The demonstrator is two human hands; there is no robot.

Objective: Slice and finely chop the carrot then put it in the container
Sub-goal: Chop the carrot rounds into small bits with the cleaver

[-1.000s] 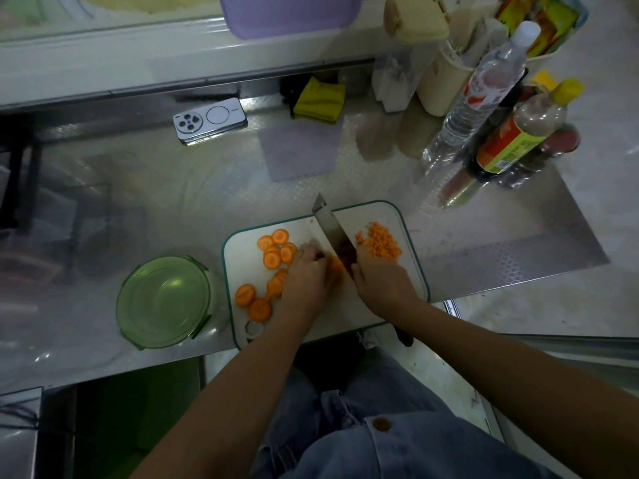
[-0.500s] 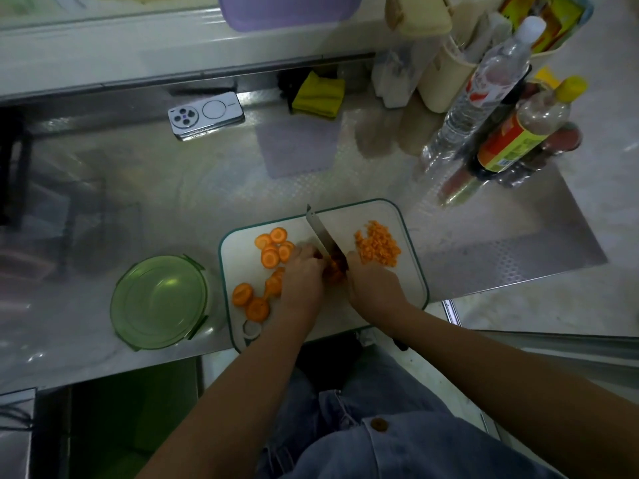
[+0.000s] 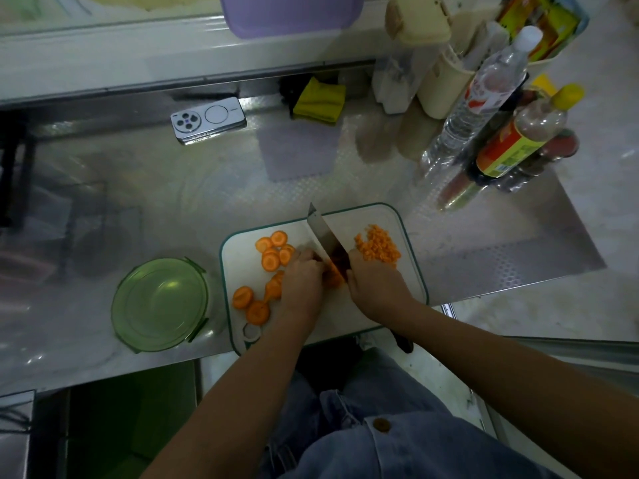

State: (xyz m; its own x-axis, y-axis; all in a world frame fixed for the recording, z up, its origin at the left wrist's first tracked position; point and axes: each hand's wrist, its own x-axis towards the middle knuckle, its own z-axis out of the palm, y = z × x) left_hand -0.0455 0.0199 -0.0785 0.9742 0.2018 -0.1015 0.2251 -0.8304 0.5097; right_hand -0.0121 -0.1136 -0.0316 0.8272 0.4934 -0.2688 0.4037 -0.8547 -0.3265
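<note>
Knife point(image 3: 326, 242) gripped in the right hand point(image 3: 377, 292), whose fingers are clenched round the handle. The broad blade slants away toward the far edge of a cutting board point(image 3: 373, 219), and the dark butt of the handle shows below the forearm. The left hand point(image 3: 302, 281) curls its fingers down onto a small carrot piece point(image 3: 333, 278), holding it against the left face of the blade. The fingertips are hidden behind the knuckles.

Left of that hand, round carrot slices point(image 3: 273, 259) lie scattered over the board's left half. Right of the blade, a heap of finely chopped carrot point(image 3: 378, 248) sits near the far right corner. The board is white with a green rim and lies at the near edge of a steel counter point(image 3: 173, 202).

Just left of the board stands a round green container point(image 3: 160, 304) with its lid on; what is inside cannot be made out.

Farther back lie a phone point(image 3: 207, 119), face down, and a folded yellow cloth point(image 3: 320, 100). At the far right, a clear water bottle point(image 3: 484, 98) carries a red and white label, and a sauce bottle point(image 3: 518, 140) with a yellow cap carries an orange and yellow one. The lettering on both is too blurred to read. A purple tub point(image 3: 290, 12) is cut off by the top edge.
</note>
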